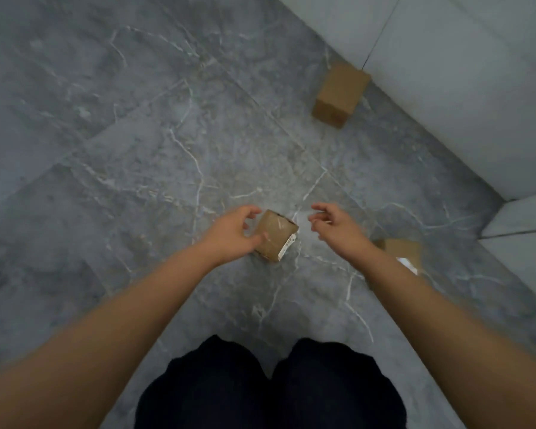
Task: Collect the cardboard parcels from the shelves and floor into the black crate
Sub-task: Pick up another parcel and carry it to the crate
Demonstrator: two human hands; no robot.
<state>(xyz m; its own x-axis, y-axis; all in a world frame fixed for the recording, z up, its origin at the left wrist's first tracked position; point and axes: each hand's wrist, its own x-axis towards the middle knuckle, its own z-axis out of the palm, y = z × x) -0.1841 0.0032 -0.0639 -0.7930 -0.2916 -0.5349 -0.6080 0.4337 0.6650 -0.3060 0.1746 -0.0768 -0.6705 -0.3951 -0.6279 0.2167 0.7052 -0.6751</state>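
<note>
A small taped cardboard parcel lies on the grey floor just in front of me. My left hand is cupped at its left end, thumb against its near face and fingers spread just above its top corner, not closed round it. My right hand hovers to the right of this parcel with loosely curved fingers and holds nothing. A second, larger parcel stands farther off by the wall. A third parcel with a white label lies at the right, partly hidden by my right forearm. The black crate is not in view.
The marbled grey tile floor spreads to the left and ahead. A pale wall runs diagonally along the right, with a corner at the right edge. My dark-clothed knees fill the bottom centre.
</note>
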